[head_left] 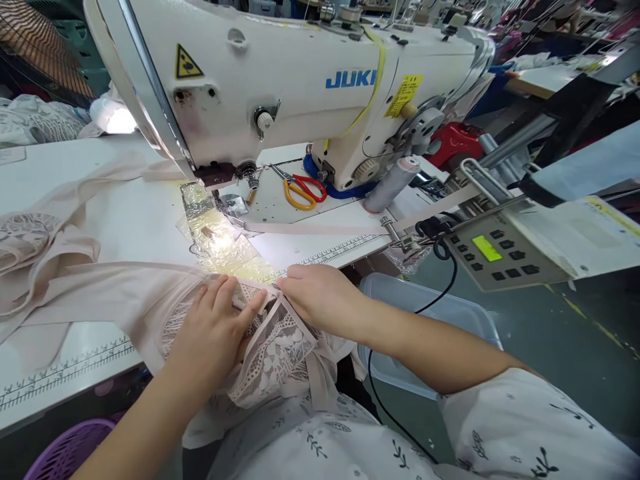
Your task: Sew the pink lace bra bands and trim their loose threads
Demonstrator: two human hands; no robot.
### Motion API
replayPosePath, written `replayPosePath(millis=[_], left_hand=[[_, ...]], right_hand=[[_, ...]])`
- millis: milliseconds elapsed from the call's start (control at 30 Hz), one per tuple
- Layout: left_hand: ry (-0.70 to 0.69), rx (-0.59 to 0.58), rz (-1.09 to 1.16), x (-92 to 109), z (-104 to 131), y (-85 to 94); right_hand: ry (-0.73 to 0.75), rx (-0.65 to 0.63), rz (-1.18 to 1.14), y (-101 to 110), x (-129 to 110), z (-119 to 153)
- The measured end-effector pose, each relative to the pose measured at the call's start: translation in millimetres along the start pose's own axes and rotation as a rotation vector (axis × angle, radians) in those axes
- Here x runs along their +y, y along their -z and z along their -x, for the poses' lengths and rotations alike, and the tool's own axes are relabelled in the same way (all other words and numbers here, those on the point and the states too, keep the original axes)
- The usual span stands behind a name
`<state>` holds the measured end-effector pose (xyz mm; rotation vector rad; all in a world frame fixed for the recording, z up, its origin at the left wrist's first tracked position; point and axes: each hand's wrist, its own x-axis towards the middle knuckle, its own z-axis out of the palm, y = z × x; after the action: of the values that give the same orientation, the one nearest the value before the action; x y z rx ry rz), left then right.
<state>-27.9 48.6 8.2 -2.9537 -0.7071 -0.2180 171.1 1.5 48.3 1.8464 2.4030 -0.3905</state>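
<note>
A pale pink lace garment (280, 353) with smooth fabric panels and narrow bound edges hangs over the table's front edge into my lap. My left hand (213, 327) lies across its lace, fingers spread on top and the thumb tucked partly out of sight in the folds. Close to its right, my right hand (320, 297) pinches a bound edge of the same piece; its fingertips are mostly hidden. Just beyond both hands is the lit needle area of a white sewing machine (300, 80), with yellowish clear plates (225, 243) beneath. More of the pink fabric (100, 293) spreads left over the table.
Scissors (303, 190) with red and orange handles and a thread cone (393, 185) sit by the machine. A pale elastic strip (320, 229) runs to a metal feeder beside a control box (500, 247). Below are a clear bin (480, 320) and a purple basket (70, 450).
</note>
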Motion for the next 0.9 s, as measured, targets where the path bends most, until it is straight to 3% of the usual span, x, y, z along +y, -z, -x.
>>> replayPosePath(millis=[333, 733, 900], left_hand=[[-0.005, 0.013, -0.021, 0.0, -0.3, 1.3], [-0.018, 0.046, -0.031, 0.2, -0.8, 0.5], [-0.002, 0.046, -0.018, 0.7, -0.6, 0.1]], right_hand=[[0.047, 0.117, -0.070, -14.4, -6.1, -25.9], [0.022, -0.034, 0.022, -5.6, -0.6, 3.9], [-0.028, 0.103, -0.043, -5.7, 2.0, 5.7]])
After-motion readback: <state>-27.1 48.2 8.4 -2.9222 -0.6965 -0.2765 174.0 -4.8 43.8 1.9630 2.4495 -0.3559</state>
